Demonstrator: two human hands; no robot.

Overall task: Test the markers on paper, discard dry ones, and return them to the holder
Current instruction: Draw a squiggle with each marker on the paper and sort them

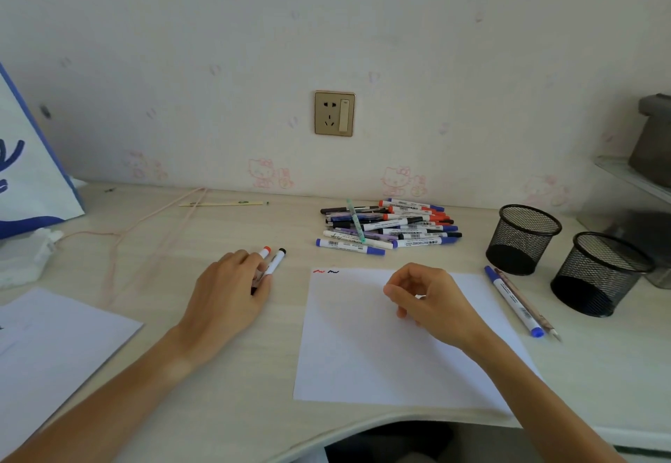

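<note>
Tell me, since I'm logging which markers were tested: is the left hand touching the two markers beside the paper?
Touching. The head view shows the left hand lying over the red-capped marker and black-capped marker, its fingers on their barrels.

Soft, even daylight, faint shadows, mild wide-angle bending at edges, slightly soft focus throughout.
</note>
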